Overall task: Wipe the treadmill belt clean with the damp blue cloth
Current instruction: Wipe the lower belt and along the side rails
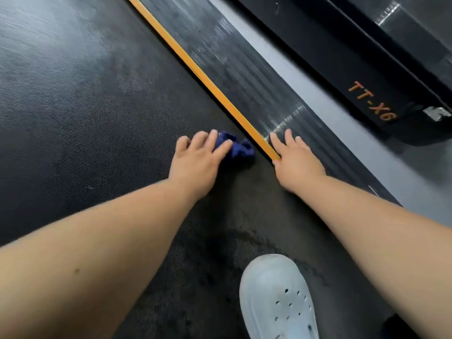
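Observation:
The dark textured treadmill belt (80, 123) fills the left and centre of the view, with dull smudges and darker wet patches. A crumpled blue cloth (238, 148) lies on the belt close to its right edge. My left hand (199, 159) lies over the cloth's left part, fingers spread and bent down onto it, pressing it to the belt. My right hand (296, 157) rests flat with straight fingers on the ribbed black side rail (234, 67), its thumb side along the orange strip (208, 81).
A white perforated clog (277, 299) stands on the belt at the bottom. Right of the side rail runs a grey floor strip (315, 94), then a neighbouring black machine base (362, 77) marked TT-X6.

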`<action>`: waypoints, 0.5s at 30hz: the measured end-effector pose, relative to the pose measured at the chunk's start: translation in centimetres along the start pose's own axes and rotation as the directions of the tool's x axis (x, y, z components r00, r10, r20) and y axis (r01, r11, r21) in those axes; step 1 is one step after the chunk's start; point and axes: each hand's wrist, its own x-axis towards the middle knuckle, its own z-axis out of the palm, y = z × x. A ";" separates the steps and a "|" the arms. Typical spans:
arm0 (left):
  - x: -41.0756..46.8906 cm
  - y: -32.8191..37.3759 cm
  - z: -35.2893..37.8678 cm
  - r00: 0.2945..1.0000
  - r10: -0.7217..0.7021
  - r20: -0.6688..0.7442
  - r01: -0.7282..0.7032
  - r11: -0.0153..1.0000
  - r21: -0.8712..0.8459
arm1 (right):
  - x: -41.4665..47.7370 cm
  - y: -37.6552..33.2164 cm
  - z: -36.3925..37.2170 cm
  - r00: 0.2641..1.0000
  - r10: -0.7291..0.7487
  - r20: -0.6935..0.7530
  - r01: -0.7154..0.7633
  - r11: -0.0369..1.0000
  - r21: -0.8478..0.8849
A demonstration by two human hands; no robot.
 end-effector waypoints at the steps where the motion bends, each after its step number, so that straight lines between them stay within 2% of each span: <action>1: 0.2 -0.1 -0.3 0.998 -0.043 0.036 0.042 0.999 0.023 | 0.2 0.0 0.1 1.000 0.005 0.015 -0.005 1.000 -0.017; 3: 0.5 0.3 -0.9 0.992 -0.067 0.106 0.062 0.997 0.054 | 0.5 0.0 -0.1 0.999 0.013 0.051 -0.011 0.999 -0.046; 8: 0.7 2.5 -2.0 0.992 -0.002 0.130 0.005 1.000 -0.024 | 0.0 -0.6 -1.1 0.984 0.050 0.170 -0.049 0.999 -0.011; 13: 0.8 1.6 -1.8 0.954 0.079 0.289 -0.081 0.997 -0.006 | -0.5 -1.1 -1.3 0.984 0.073 0.162 -0.076 0.997 0.015; 15: 1.1 1.0 -1.8 0.935 0.067 0.348 -0.067 0.998 -0.011 | -0.4 -1.2 -1.2 0.987 0.071 0.144 -0.072 0.997 0.006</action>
